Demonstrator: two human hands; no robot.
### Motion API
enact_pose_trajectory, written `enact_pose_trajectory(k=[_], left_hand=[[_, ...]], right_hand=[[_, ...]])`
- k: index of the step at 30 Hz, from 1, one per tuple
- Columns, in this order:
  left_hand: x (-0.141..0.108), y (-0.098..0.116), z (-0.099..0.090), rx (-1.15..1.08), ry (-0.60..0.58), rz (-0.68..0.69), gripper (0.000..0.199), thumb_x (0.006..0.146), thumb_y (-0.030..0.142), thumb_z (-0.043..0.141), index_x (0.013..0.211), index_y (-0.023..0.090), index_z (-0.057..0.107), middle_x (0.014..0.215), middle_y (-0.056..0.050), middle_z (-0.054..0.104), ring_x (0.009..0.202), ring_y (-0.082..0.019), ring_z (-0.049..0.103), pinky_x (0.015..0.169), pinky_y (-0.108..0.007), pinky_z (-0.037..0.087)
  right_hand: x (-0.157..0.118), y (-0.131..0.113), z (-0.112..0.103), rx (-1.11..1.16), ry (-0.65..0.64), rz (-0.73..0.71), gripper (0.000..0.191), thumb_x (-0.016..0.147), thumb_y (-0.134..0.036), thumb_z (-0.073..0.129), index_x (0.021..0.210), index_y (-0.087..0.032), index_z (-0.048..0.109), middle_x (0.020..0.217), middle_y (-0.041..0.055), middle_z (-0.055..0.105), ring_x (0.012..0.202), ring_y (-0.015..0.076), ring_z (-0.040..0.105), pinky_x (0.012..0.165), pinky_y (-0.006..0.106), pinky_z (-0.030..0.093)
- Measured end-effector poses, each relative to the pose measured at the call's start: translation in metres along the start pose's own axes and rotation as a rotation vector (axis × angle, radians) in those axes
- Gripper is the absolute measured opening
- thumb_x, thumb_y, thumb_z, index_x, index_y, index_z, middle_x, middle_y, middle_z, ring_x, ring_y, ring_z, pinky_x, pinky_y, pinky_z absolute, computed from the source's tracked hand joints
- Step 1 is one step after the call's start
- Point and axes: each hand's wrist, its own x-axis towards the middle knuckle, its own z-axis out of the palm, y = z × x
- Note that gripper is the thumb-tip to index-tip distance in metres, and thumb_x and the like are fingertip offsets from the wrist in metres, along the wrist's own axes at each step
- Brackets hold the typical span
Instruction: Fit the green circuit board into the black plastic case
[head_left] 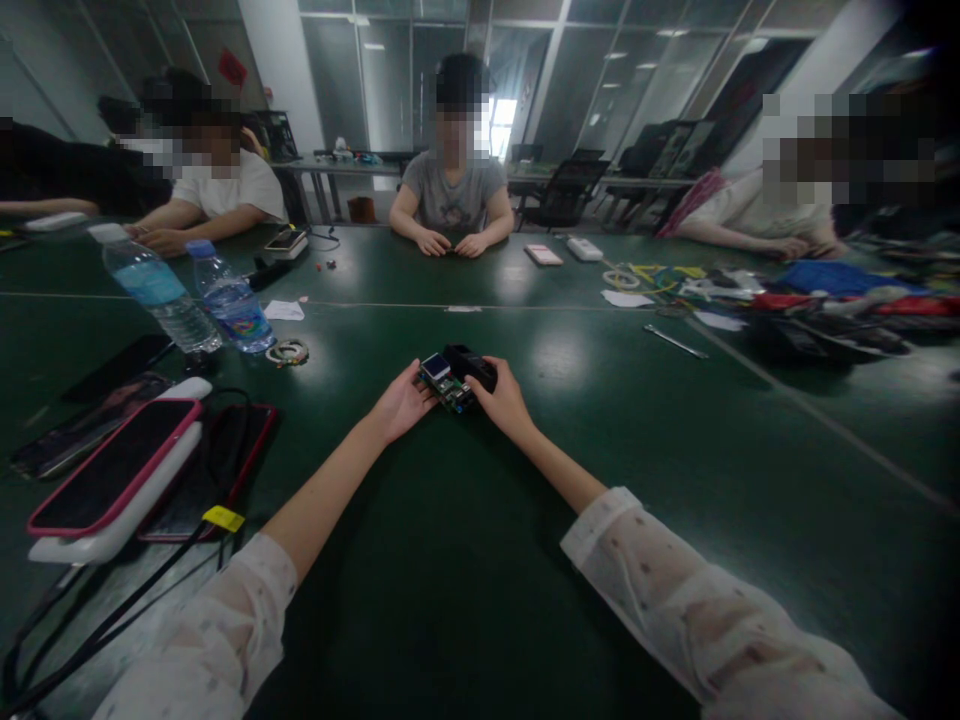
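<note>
A small green circuit board (452, 392) with a little screen (435, 367) is between my two hands, above the dark green table (450, 560). A black casing (471, 366) lies against the board's right side. My left hand (405, 402) has its fingertips at the board's left edge, palm turned up; some of its fingers are hidden behind the board. My right hand (502, 400) grips the black casing, with the thumb in front near the board and the fingers wrapped round the far side.
Phones (116, 468) and black cables (127, 620) lie at the left, with two water bottles (232, 305) and a wire coil (287, 352) behind. A metal tool (675, 342) and piled wires and bags (832, 310) lie right. Several people sit around the table.
</note>
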Motion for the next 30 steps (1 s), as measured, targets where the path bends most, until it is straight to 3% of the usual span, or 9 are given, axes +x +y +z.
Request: enact_pose_trajectory(k=[30], left_hand=[[0.0002,-0.0004,-0.0018,0.016,-0.018,0.013,0.028,0.088,0.036,0.053,0.108,0.016,0.058,0.102,-0.011,0.066,0.1,-0.02,0.063,0.096,-0.034,0.048]], right_hand=[[0.0004,0.0008,-0.0004,0.006,-0.003,-0.021,0.042,0.082,-0.036,0.061,0.118,-0.018,0.051,0.115,0.0145,0.061,0.106,0.0289,0.06,0.094,0.048,0.047]])
